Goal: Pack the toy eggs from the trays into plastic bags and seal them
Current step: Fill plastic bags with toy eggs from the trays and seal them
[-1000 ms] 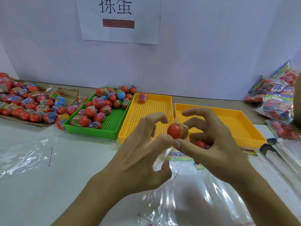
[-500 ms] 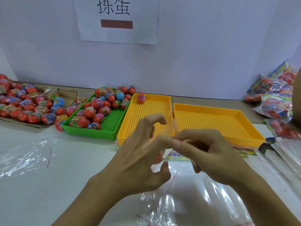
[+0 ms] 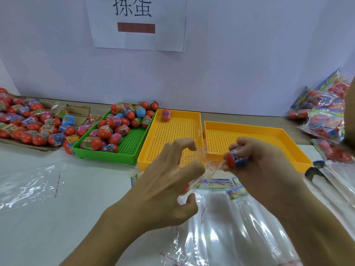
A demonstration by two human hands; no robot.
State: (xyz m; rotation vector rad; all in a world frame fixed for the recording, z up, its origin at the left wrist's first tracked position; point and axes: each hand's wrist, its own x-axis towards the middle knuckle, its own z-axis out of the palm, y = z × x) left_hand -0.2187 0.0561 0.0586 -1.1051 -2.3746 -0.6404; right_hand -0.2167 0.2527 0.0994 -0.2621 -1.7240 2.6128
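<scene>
My right hand point(image 3: 263, 169) grips a red toy egg with a blue wrapper point(image 3: 235, 160) just in front of the right yellow tray point(image 3: 255, 129). My left hand point(image 3: 169, 181) pinches the mouth of a clear plastic bag point(image 3: 226, 227) between thumb and forefinger, holding it up next to the egg. The bag lies across the white table toward me. The green tray point(image 3: 132, 146) holds several eggs. A single egg point(image 3: 165, 114) lies at the back of the left yellow tray point(image 3: 172, 135).
A cardboard sheet point(image 3: 76, 110) at the far left carries a heap of eggs. Filled bags point(image 3: 324, 120) pile at the right edge. A spare clear bag point(image 3: 28, 187) lies at the left, and printed cards point(image 3: 215, 183) lie near the hands. A wall with a paper sign stands behind.
One second ago both hands held an orange-wrapped egg at the bag's mouth, then it dropped out of sight. Now my right hand holds a blue-wrapped egg there, and the camera has come closer.
</scene>
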